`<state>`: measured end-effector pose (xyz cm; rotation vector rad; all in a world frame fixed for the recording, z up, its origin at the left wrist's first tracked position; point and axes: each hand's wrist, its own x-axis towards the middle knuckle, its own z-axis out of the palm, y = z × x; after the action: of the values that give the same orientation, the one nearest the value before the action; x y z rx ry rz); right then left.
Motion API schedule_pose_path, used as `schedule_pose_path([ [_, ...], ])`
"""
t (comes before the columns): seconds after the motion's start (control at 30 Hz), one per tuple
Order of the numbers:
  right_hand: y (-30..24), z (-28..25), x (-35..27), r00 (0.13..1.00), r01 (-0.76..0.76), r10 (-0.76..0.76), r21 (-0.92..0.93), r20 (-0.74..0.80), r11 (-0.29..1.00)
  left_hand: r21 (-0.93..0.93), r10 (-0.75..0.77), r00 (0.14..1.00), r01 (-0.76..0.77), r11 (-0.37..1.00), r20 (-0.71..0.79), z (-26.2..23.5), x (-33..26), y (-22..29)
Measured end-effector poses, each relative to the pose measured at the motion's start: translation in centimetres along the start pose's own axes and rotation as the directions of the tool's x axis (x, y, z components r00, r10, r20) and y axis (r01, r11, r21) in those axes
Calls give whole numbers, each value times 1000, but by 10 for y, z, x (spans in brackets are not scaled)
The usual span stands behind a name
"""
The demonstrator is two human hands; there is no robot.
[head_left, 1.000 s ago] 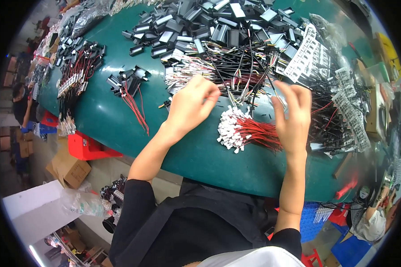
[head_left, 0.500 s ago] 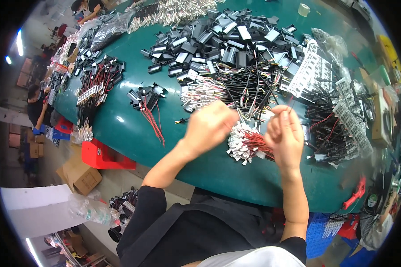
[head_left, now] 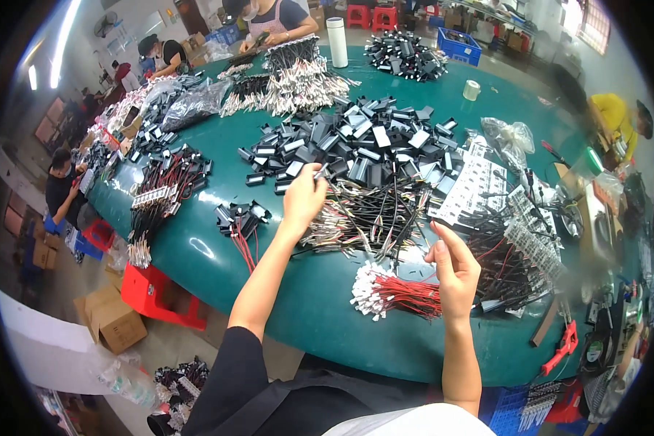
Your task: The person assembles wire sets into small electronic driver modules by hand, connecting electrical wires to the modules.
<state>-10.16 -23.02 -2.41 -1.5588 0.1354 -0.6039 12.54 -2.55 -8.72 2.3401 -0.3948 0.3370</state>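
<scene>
My left hand (head_left: pixel 303 203) reaches to the near left edge of a heap of black plastic housings (head_left: pixel 363 138). Its thumb and fingers close on one small housing (head_left: pixel 322 172). My right hand (head_left: pixel 455 276) is raised beside a bundle of red wires (head_left: pixel 407 294) with white connectors (head_left: pixel 370 291). Its fingers are partly curled, with thumb and fingertips close together; whatever they pinch is too thin to make out. Between the hands lies a pile of black cables (head_left: pixel 378 218) with pale stripped ends.
Left of my arm lie housings with red wires (head_left: pixel 241 219) and a cable bundle (head_left: pixel 156 192). At the right are white label sheets (head_left: pixel 476 185), black cables (head_left: pixel 498 251) and a red-handled tool (head_left: pixel 563 349). A white bottle (head_left: pixel 337 43) stands at the back, where co-workers sit.
My left hand has moved up and away from the right hand to the housings heap. The right hand's fingers have loosened somewhat. The view has tilted up, showing more of the room.
</scene>
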Motion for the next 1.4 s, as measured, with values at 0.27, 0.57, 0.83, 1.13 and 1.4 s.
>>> schedule_pose_path([
  [0.27,10,9,6,965,256,-261,-363,35,896,-793,102,989,22,609,106,-33,-42,61],
  [0.57,16,20,9,885,438,-448,-549,125,712,-503,-24,979,-82,861,-201,-23,-38,28],
  [0.83,15,27,-3,872,471,-466,-519,150,714,-779,115,927,226,585,356,-42,-75,65],
  [1.13,15,31,-4,858,495,-486,-526,167,692,-769,150,905,240,592,398,-42,-79,70],
  [1.4,13,29,-4,851,510,-489,-524,192,682,-749,168,908,199,632,383,-42,-80,73],
])
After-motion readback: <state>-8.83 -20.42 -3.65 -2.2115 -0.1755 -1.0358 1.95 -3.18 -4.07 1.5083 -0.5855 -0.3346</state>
